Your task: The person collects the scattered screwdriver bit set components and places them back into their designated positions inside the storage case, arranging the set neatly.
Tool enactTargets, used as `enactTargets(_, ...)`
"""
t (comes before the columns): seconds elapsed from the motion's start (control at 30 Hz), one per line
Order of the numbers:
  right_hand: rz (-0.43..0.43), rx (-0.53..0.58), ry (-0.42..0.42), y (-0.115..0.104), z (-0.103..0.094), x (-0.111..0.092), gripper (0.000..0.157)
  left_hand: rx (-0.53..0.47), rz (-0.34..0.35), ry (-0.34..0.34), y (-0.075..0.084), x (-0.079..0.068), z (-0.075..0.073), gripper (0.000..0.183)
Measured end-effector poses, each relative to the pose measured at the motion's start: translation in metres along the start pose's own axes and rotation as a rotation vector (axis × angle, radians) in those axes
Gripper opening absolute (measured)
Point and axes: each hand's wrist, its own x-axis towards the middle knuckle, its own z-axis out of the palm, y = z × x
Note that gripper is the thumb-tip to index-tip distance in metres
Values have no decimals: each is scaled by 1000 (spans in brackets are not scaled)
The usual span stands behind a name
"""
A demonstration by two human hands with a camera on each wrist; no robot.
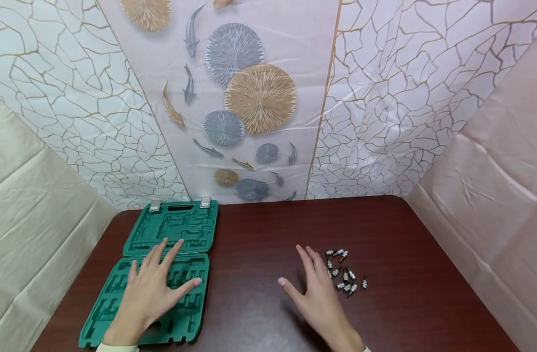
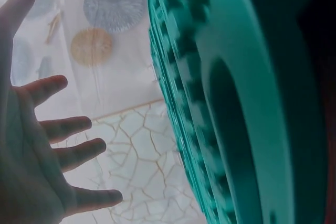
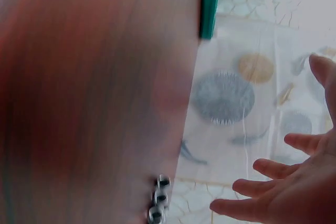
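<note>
An unfolded green plastic tool case (image 1: 206, 274) lies on the left of the table, its moulded slots showing. Over its lower half my left hand (image 1: 151, 291) is held with fingers spread, holding nothing; in the left wrist view the hand (image 2: 37, 156) stands apart from the case (image 2: 268, 129). My right hand (image 1: 318, 298) hovers over the table right of the middle, fingers extended and nothing in them. Just right of it lies a loose cluster of small silver socket bits (image 1: 346, 277) with dark tips, partly hidden by the fingers. Some bits (image 3: 160, 199) also show in the right wrist view.
The dark reddish-brown table (image 1: 259, 244) carries the case and the bits. Behind it hangs a patterned cloth (image 1: 259, 161) with fish and round motifs. Pale fabric walls (image 1: 483, 195) slope down along both sides.
</note>
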Motion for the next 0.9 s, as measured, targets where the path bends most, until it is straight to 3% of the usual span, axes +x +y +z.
enactTargets(0.27,16,256,-32,-19,20,-9,71,3,-54,-10,-23,-6,-6,118)
enactTargets(0.57,20,483,-159,-34,38,-13,62,-17,-106,16,-48,-8,-15,116)
enactTargets(0.7,22,560,-196,-40,49,-14,60,-29,-144,-19,-60,-7,-18,114)
enactTargets(0.9,83,613,-288,-51,64,-13,64,-63,-273,-127,-81,-7,-20,109)
